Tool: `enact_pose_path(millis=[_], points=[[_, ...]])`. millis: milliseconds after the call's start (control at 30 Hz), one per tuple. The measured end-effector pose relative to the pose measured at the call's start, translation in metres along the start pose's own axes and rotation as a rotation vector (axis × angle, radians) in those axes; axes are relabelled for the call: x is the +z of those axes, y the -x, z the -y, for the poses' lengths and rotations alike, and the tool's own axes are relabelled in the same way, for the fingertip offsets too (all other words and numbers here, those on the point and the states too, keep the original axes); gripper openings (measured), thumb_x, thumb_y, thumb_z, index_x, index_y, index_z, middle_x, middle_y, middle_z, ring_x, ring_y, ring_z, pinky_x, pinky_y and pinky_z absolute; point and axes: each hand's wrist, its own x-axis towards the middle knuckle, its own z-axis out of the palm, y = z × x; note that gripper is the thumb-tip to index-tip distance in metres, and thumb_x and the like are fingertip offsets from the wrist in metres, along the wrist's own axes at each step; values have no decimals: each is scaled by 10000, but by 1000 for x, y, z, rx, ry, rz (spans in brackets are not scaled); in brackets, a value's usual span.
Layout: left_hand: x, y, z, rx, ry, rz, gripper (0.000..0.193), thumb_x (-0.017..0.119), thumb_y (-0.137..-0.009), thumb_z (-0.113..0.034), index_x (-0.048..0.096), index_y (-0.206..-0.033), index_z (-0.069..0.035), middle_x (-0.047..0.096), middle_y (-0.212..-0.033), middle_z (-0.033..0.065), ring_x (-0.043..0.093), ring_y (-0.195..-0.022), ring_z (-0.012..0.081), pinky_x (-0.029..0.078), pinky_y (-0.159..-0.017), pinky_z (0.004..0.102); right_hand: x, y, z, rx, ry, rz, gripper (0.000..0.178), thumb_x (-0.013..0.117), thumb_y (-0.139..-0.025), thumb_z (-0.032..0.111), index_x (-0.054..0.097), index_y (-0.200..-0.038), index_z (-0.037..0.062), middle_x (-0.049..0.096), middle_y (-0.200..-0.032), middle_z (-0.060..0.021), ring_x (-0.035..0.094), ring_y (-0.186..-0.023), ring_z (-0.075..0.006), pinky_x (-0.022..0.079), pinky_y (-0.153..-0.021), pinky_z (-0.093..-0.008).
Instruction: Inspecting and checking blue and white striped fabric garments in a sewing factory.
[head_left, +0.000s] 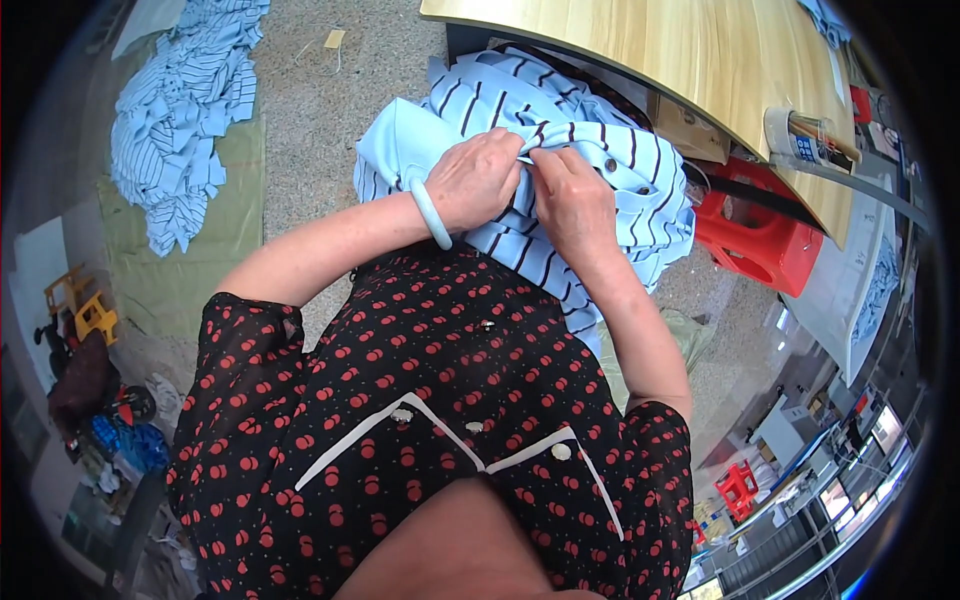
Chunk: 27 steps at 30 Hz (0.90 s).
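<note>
A light blue shirt (650,190) with dark stripes lies bunched in front of me, partly over my lap. Dark round buttons (611,165) show along its front, just right of my fingers. My left hand (475,180), with a pale bangle (428,212) at the wrist, is closed on a fold of the cloth. Close beside it, my right hand (575,205) pinches the same part of the shirt. The fingertips of both hands nearly meet, and the exact bit of cloth between them is hard to make out. A plain blue section (400,140) spreads out left of my left hand.
A wooden table (610,40) edges the far right, carrying a cup of tools (795,135). Under it stand a red plastic stool (750,235) and a cardboard box (690,130). Many striped blue pieces (190,120) are heaped on a green sheet (150,290) at left.
</note>
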Motion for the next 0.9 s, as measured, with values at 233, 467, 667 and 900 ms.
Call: enact_pose_path(millis=[233,467,667,900], points=[[2,-1,3,-19,-60,4,97,459,-783,-71,456,-829,15,494,-757,171,521,-699,345,417,-602,423,7,2,-4,-8,-29,-4,152,555,-729,5,563,-881,12,527,-732,-126,554,-656,-296,458,-574,-355],[-3,-2,4,-30,-46,-9,74,463,-768,-65,467,-798,2,494,-716,156,520,-654,340,416,-573,418,8,-1,-2,1,-60,17,189,539,-707,-28,540,-893,5,520,-753,-144,546,-674,-312,456,-599,-362],[-14,0,8,30,10,7,75,470,-764,-68,456,-786,3,490,-711,152,513,-641,342,404,-561,412,3,-6,-3,6,-175,27,165,529,-721,-29,537,-883,5,535,-763,-148,548,-681,-312,449,-595,-350],[-54,-6,3,219,88,84,61,494,-759,-36,480,-802,5,466,-769,142,495,-742,311,405,-639,374,-17,-13,7,130,-505,155,146,576,-763,45,555,-903,11,570,-780,-136,571,-681,-259,452,-595,-298]])
